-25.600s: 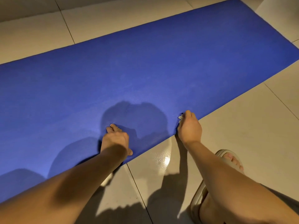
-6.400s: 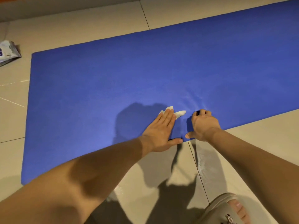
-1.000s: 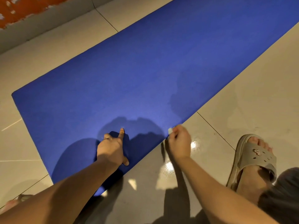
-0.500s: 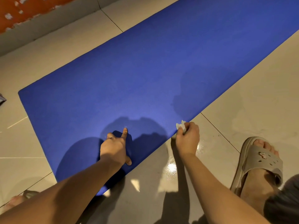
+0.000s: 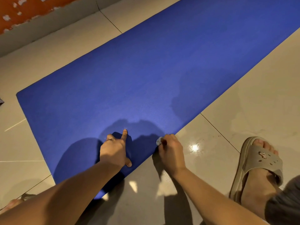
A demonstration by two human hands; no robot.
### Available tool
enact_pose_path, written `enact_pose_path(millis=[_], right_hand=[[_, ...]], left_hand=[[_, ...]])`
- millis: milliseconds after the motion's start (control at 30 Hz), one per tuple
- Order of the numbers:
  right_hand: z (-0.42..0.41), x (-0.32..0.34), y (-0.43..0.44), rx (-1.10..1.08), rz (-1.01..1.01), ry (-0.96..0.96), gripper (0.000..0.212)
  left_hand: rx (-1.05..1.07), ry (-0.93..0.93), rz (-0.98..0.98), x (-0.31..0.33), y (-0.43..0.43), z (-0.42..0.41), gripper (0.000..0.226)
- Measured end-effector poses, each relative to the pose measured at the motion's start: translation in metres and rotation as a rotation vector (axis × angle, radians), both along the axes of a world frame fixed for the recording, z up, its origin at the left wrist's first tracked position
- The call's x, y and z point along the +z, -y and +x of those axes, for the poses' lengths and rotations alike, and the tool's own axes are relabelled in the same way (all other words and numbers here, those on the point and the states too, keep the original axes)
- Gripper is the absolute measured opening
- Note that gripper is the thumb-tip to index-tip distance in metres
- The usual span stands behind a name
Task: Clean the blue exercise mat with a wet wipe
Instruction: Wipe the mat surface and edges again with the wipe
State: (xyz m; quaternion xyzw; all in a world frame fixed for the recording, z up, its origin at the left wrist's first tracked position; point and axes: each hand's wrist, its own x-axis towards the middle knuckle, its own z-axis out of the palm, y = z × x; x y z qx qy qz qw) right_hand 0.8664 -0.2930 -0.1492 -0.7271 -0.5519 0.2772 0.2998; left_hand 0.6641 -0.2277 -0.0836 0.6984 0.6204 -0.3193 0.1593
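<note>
The blue exercise mat lies flat on the tiled floor, running from the lower left to the upper right. My left hand rests on the mat near its front edge, index finger straight and touching the surface, thumb out. My right hand grips a small crumpled white wet wipe and holds it against the mat's front edge, just right of my left hand. A darker damp patch shows on the mat to the right of my hands.
Beige floor tiles surround the mat, with a wet shine beside my right hand. My right foot in a beige slipper stands at the right. My other foot shows at the lower left. A grey skirting and orange wall run along the top left.
My right hand with the wipe slid right along the front edge, then back left toward my left hand. My left hand stays in place on the mat.
</note>
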Motion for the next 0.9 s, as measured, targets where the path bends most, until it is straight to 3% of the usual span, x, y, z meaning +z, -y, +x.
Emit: enact_pose_path(millis=[167,267,433,533,733,900], right_hand=[[0.073,0.006,-0.062,-0.228,-0.067,0.112,0.014],[0.066,0.006,-0.064,-0.298,-0.108,0.139,0.012],[-0.021,0.011,-0.002,-0.061,-0.047,-0.018,0.012],[-0.027,0.012,0.003,0.080,-0.023,0.070,0.015],[0.037,0.012,-0.037,-0.143,-0.057,0.220,0.006],[-0.035,0.012,0.002,-0.137,-0.066,0.113,0.011]], left_hand=[[-0.029,-0.015,0.023,-0.001,0.001,0.000,0.142],[-0.059,-0.018,0.032,-0.001,0.003,-0.002,0.142],[-0.126,-0.028,0.062,0.001,0.001,-0.007,0.140],[-0.123,-0.027,0.042,0.002,0.000,-0.004,0.142],[-0.100,-0.024,0.043,-0.001,0.000,-0.003,0.143],[-0.113,-0.017,0.073,-0.009,0.002,-0.007,0.142]])
